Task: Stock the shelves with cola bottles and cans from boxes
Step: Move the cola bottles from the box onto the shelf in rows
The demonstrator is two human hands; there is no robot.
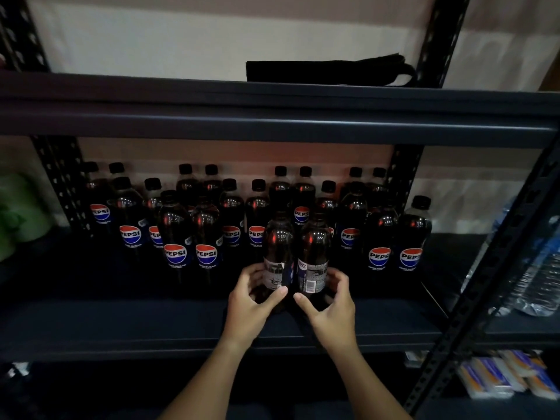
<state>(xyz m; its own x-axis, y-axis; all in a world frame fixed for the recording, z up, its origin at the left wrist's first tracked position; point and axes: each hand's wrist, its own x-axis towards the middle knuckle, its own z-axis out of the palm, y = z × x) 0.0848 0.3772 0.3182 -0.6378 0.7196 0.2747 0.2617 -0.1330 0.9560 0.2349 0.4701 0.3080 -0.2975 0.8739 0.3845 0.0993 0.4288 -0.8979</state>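
Note:
Two cola bottles stand side by side on the dark shelf (151,322), labels turned with the print and barcode toward me. My left hand (251,304) grips the lower part of the left bottle (277,247). Around the base of the right bottle (313,247) curl the fingers of my right hand (330,304). Behind them stand several rows of Pepsi bottles (206,237) with black caps, most with logos facing out.
The upper shelf beam (272,122) runs across just above the bottle caps; a black folded item (327,71) lies on it. Perforated uprights (472,283) frame the bay. Clear water bottles (539,277) stand at right, small packets (509,377) below, a green object (18,213) at left.

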